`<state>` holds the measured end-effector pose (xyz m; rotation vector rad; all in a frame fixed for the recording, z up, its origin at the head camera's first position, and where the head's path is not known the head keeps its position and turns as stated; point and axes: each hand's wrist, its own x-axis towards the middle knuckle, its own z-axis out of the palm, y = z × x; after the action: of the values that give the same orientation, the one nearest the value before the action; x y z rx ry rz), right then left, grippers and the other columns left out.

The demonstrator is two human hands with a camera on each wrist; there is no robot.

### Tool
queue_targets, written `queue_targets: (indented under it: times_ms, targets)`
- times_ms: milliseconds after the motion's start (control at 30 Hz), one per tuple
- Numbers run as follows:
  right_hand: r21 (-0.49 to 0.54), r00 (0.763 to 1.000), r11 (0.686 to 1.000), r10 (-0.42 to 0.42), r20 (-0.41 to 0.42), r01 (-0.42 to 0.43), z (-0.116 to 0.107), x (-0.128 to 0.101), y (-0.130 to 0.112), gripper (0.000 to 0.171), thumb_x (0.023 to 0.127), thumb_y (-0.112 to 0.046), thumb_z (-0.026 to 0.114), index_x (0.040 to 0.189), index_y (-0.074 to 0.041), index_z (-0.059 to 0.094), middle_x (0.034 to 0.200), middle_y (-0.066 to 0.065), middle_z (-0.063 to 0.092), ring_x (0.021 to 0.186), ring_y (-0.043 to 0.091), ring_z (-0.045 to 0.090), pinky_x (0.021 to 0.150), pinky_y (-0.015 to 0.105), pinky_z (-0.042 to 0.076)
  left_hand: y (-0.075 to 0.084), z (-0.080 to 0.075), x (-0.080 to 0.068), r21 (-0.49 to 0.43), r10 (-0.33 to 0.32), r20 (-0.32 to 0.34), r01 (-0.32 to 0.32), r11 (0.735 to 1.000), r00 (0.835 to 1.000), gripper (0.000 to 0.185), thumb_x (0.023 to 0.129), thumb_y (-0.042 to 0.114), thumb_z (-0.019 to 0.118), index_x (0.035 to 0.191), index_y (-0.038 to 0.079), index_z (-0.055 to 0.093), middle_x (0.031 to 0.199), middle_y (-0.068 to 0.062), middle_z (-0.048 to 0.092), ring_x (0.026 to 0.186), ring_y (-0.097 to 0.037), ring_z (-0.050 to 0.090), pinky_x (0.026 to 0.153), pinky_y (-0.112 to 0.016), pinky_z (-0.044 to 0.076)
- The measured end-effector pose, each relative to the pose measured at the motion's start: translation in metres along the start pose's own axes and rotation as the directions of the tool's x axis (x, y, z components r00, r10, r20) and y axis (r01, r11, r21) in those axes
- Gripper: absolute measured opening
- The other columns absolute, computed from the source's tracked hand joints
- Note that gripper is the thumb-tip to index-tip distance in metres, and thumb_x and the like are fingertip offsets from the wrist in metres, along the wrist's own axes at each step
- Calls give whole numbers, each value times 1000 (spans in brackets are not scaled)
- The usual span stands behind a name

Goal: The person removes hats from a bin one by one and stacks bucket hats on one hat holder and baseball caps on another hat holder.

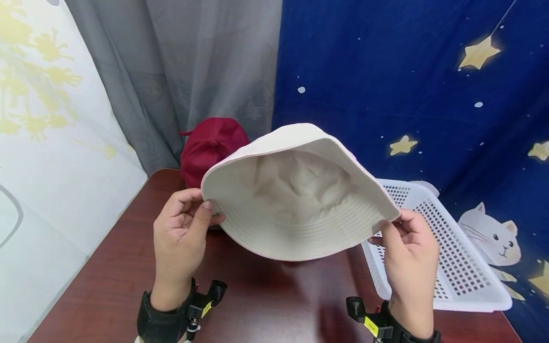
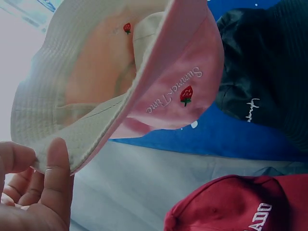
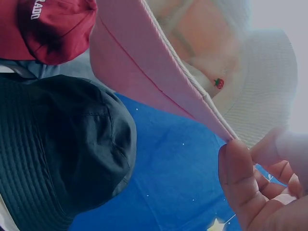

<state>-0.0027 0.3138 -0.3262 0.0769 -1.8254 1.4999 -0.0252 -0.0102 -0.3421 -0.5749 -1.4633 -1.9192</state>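
Observation:
A bucket hat (image 1: 296,238) is held up over the table, its cream inside facing the head camera. Pink cloth covers its other side, where the left wrist view shows "Summer Time" lettering and a strawberry (image 2: 186,95). My left hand (image 1: 182,233) pinches the brim at its left end between thumb and fingers. At the opposite end, my right hand (image 1: 411,252) grips the brim the same way, thumb on the cream side. Both wrist views show the brim stretched between the hands, with the crown hanging behind it.
Behind the hat, at the table's far left, is a red cap (image 1: 210,147) with white letters. A dark bucket hat (image 3: 82,144) shows in both wrist views. A white perforated basket (image 1: 476,303) stands at the right on the brown table (image 1: 107,276). Curtains (image 1: 343,57) hang behind.

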Motion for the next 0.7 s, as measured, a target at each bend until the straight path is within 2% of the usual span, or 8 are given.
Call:
queue_targets:
  times_ms: [200,300,367,533,633,700]
  targets:
    - [-84,999,996,16,-35,-19,0,1,-2,13,94,3,62,106,4,66,99,9,69,75,14,68,58,20,56,1,-4,1,-36,-26,1,26,999,1000,19,91,-15,58,108,-21,53,97,-16,64,73,-17,70,68,-30,59]
    - [-24,999,1000,11,-47,-12,-1,1,-2,12,93,4,63,105,5,66,99,10,68,74,14,68,59,20,56,2,-6,2,-46,-53,38,55,997,998,16,91,-16,56,106,-21,54,97,-15,64,75,-18,69,69,-31,59]
    - [57,998,998,7,-55,-4,-2,1,-2,12,92,6,64,104,7,65,98,13,67,74,15,69,59,21,56,3,-8,3,-43,-85,73,88,995,994,15,90,-18,55,106,-19,55,98,-15,64,76,-18,69,69,-31,59]
    - [181,997,983,-6,-76,20,-4,2,-3,14,90,12,62,103,12,64,93,16,64,73,18,66,58,21,56,9,-12,4,-33,-181,167,189,981,969,19,90,-19,55,105,-9,61,102,-16,62,80,-20,68,71,-32,60]
    - [166,996,986,-12,-88,26,-5,2,-4,14,90,12,62,104,11,66,94,16,64,74,17,66,59,20,56,11,-14,5,-32,-219,208,231,973,953,22,90,-19,55,105,-5,62,104,-15,61,84,-21,68,74,-34,59]
    - [121,995,992,-6,-100,18,-5,1,-5,14,90,10,63,104,11,66,96,16,64,75,17,67,60,21,57,13,-15,5,-40,-221,225,236,971,949,22,90,-19,55,106,-6,61,104,-15,62,86,-22,68,75,-34,59]
